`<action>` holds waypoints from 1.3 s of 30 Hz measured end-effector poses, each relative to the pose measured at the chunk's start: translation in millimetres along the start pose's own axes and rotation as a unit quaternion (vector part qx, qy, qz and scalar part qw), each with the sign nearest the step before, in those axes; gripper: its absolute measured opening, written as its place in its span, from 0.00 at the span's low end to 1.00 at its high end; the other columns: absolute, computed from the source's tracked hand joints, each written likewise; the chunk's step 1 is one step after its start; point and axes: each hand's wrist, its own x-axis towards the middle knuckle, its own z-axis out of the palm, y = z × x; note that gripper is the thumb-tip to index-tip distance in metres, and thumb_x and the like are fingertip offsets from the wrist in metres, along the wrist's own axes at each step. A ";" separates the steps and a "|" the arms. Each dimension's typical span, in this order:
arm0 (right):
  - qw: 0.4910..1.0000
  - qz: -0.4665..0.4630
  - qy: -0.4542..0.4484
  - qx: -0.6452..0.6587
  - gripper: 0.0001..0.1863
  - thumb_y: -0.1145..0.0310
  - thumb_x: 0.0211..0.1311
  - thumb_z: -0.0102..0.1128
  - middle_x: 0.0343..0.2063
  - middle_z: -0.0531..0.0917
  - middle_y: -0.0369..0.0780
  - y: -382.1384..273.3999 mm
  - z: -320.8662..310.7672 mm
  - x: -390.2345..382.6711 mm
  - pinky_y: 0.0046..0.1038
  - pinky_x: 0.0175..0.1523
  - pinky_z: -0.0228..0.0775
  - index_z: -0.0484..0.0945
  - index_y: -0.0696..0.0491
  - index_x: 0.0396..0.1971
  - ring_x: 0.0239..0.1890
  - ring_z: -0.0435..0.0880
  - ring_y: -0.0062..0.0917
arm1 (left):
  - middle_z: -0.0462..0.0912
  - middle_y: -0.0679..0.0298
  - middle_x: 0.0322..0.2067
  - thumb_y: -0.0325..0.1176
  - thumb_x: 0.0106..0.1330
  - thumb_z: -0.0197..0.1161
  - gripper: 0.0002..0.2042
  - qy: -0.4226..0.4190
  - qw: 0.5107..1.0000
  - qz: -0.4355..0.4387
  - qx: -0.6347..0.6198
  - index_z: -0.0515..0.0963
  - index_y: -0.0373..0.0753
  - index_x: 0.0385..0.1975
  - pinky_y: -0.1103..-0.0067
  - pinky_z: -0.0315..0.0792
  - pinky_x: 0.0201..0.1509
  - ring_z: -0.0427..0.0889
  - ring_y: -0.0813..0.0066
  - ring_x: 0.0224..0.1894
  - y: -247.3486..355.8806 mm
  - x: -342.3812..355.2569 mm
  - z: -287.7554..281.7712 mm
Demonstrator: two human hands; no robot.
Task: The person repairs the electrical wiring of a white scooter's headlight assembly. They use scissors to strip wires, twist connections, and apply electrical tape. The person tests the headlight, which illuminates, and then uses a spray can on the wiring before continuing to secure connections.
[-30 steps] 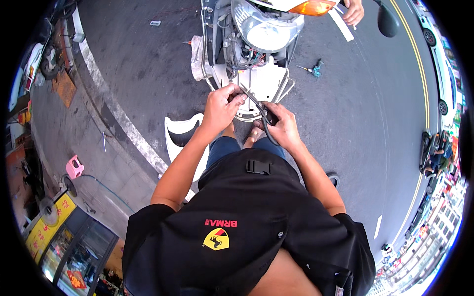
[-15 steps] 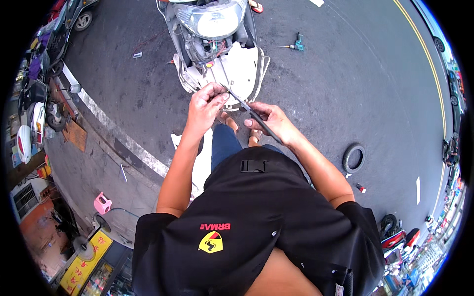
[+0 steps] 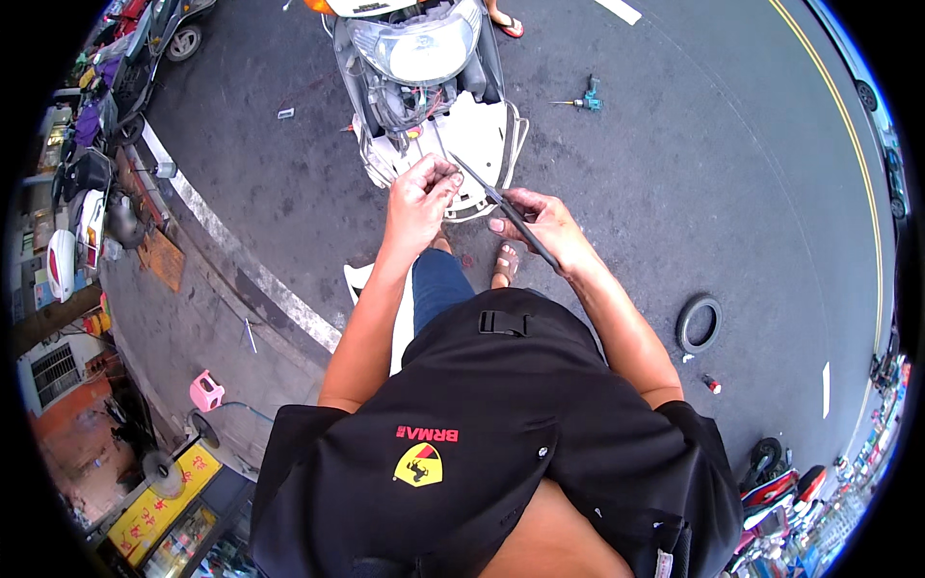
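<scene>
Right hand [image 3: 553, 231] grips long dark object [image 3: 525, 230] slanting up beside left hand [image 3: 416, 200]; left pinched, contents unclear.

Daylit grey asphalt [image 3: 626, 217] — double yellow line [image 3: 840, 100] right, pink stool [image 3: 206, 391] left.
</scene>
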 end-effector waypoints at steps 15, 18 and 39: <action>0.930 0.058 0.319 -0.171 0.29 0.57 0.56 0.72 0.33 0.82 0.38 129.4 -150.8 82.1 0.28 0.38 0.72 0.76 0.58 0.53 0.33 0.81 0.26 | 0.84 0.58 0.34 0.31 0.72 0.57 0.07 0.095 0.913 -0.231 -0.322 0.73 0.36 0.44 0.79 0.74 0.33 0.80 0.76 0.27 -95.3 21.0 -76.6; 0.878 0.180 0.289 -0.337 0.36 0.53 0.51 0.75 0.38 0.85 0.45 155.9 -142.8 84.9 0.33 0.47 0.75 0.75 0.58 0.56 0.40 0.84 0.32 | 0.85 0.59 0.36 0.31 0.71 0.59 0.08 0.105 0.903 -0.248 -0.335 0.75 0.34 0.45 0.80 0.76 0.34 0.81 0.77 0.27 -133.1 40.5 -79.9; 0.712 -0.271 -0.123 -0.636 0.18 0.71 0.53 0.61 0.29 0.79 0.39 193.8 -15.5 331.1 0.35 0.44 0.73 0.83 0.45 0.46 0.37 0.78 0.33 | 0.81 0.58 0.33 0.27 0.62 0.67 0.06 -0.035 0.952 -0.272 -0.135 0.82 0.33 0.36 0.74 0.74 0.46 0.82 0.65 0.39 -268.0 -122.3 108.5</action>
